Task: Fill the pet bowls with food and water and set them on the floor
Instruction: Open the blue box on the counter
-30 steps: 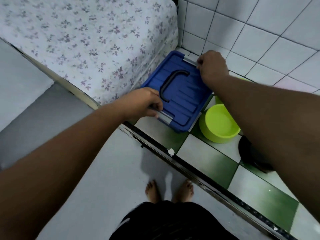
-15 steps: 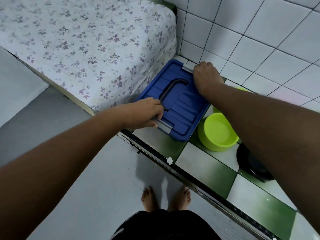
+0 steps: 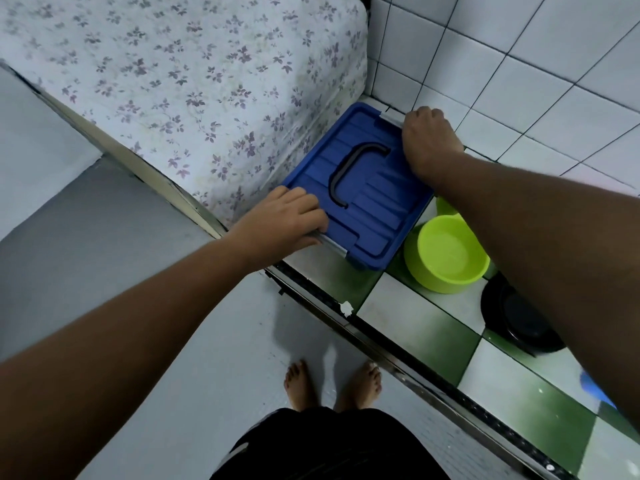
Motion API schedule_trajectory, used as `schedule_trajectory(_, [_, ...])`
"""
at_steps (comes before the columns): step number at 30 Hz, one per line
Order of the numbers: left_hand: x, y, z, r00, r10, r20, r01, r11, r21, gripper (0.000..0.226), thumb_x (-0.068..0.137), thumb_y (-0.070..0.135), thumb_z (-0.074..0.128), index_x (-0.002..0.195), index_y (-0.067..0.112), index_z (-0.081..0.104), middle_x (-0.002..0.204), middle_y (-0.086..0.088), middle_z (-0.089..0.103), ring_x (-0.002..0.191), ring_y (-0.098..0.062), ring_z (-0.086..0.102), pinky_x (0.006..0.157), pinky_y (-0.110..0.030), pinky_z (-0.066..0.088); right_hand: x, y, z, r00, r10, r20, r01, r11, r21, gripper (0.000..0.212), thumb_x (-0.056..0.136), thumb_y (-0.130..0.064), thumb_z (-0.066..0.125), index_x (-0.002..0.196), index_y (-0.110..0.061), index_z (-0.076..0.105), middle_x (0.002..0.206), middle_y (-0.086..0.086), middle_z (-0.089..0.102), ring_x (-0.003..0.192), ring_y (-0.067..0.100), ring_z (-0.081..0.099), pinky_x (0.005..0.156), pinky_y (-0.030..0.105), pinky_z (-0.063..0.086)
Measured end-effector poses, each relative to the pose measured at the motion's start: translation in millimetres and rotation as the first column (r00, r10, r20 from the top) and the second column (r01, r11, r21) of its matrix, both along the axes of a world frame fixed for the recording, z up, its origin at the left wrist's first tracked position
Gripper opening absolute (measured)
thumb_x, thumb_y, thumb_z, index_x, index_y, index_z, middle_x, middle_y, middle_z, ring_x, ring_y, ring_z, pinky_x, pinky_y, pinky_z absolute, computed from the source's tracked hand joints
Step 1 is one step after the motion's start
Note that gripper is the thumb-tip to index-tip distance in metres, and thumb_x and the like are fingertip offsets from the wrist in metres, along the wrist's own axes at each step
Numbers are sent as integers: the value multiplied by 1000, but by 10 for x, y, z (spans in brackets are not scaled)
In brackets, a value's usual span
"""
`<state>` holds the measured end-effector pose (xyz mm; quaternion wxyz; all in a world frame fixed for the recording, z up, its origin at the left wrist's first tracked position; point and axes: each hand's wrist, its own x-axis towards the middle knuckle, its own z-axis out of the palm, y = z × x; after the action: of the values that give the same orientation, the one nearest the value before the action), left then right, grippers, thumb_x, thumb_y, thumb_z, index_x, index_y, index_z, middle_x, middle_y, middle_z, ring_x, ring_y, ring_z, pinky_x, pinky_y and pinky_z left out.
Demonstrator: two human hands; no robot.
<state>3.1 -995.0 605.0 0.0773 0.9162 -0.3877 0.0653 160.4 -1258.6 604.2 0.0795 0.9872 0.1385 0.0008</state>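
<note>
Standing by one bed point(image 3: 173, 81), the person held one blue bin point(image 3: 367, 216) on the floor point(image 3: 415, 317): left hand point(image 3: 287, 220) fingers curled round the near latch point(image 3: 334, 245), right hand point(image 3: 429, 140) fingers curled over the far latch point(image 3: 389, 119). Its long axis ran latch to latch. Beside it sat two green bowls point(image 3: 446, 284), one black bowl point(image 3: 519, 320).

I stand barefoot in a home. A mattress point(image 3: 322, 109) in a flowered sheet point(image 3: 156, 64) sits against a white tiled wall point(image 3: 519, 64), beside a green-and-white checked floor point(image 3: 433, 327).
</note>
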Motion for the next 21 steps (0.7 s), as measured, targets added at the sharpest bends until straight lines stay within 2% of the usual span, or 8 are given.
schedule_trajectory(3, [-59, 18, -73, 999, 18, 49, -16, 999, -47, 14, 89, 19, 77, 92, 12, 66, 94, -10, 63, 84, -29, 59, 73, -41, 46, 33, -16, -16, 998, -55, -41, 57, 996, 62, 48, 84, 10, 62, 130, 9, 46, 127, 31, 49, 116, 42, 49, 96, 47, 46])
schedule_trajectory(8, [-51, 37, -154, 998, 37, 48, -34, 998, -61, 16, 87, 20, 77, 94, 15, 64, 97, -9, 61, 87, -28, 57, 73, -42, 47, 87, -50, -43, 987, -114, -116, 135, 972, 193, 40, 85, 12, 57, 124, 7, 51, 126, 29, 49, 117, 43, 50, 96, 46, 46])
schedule_trajectory(15, [-51, 52, -188, 997, 35, 70, -29, 996, -84, 18, 86, 20, 76, 95, 16, 61, 98, -8, 59, 87, -27, 55, 76, -41, 45, 117, -111, -88, 970, -172, -169, 223, 907, 358, 30, 96, -2, 45, 125, 2, 54, 128, 26, 52, 117, 40, 53, 95, 41, 46])
schedule_trajectory(18, [-53, 56, -202, 997, 39, 63, -35, 997, -67, 28, 82, 24, 82, 99, 17, 62, 100, -7, 59, 90, -28, 56, 78, -41, 45, 98, -129, -86, 969, -170, -180, 231, 885, 404, 30, 99, -7, 42, 125, 5, 54, 127, 26, 54, 117, 40, 53, 93, 38, 46])
schedule_trajectory(21, [-58, 110, -219, 999, 52, 8, -51, 996, -71, 43, 81, 41, 82, 111, 21, 58, 106, -4, 56, 95, -24, 52, 82, -37, 40, 47, -155, -52, 962, -203, -183, 269, 821, 503, 35, 105, -21, 38, 121, 5, 57, 124, 26, 57, 113, 41, 55, 91, 39, 46])
